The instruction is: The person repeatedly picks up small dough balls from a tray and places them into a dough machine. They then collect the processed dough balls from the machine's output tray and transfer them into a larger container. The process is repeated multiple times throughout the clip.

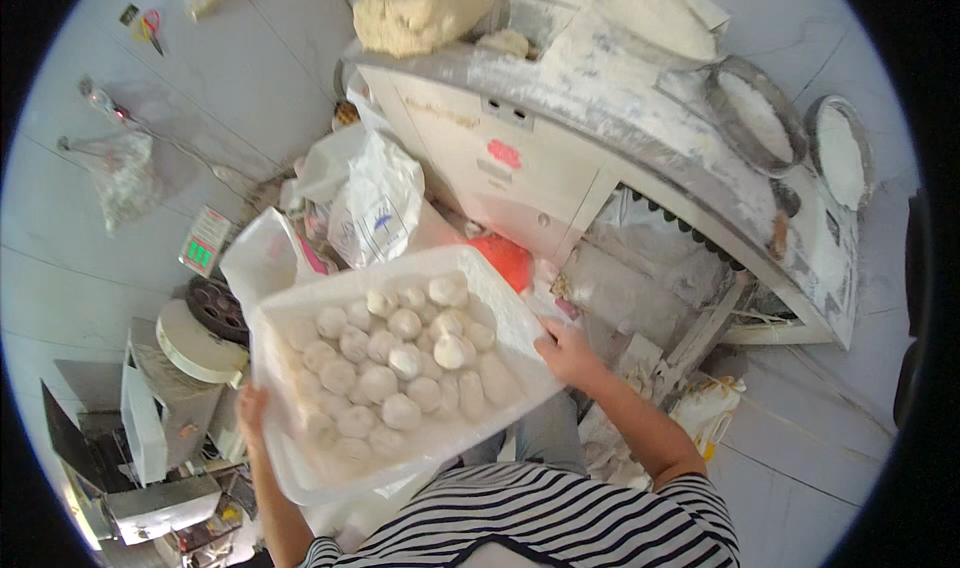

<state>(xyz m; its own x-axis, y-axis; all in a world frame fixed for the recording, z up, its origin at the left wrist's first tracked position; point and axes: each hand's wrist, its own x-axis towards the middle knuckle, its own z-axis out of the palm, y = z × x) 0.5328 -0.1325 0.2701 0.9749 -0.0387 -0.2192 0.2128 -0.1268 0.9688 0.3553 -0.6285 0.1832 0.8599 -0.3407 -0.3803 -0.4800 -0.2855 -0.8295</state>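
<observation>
A white plastic tub (517,313) is held in front of my body, tilted in the view. Many floured dough balls (377,382) lie heaped inside it. My left hand (251,410) grips the tub's left side, its fingers partly hidden by the wall. On the opposite side, my right hand (570,354) is closed on the rim near the corner. The underside of the tub is out of sight.
A flour-dusted counter (585,102) at the upper right bears a large dough mass (420,12) and round metal pans of flour (754,117). White plastic bags (379,200) and a red bag (501,262) lie beyond the tub. A belt-driven machine (199,343) stands at left.
</observation>
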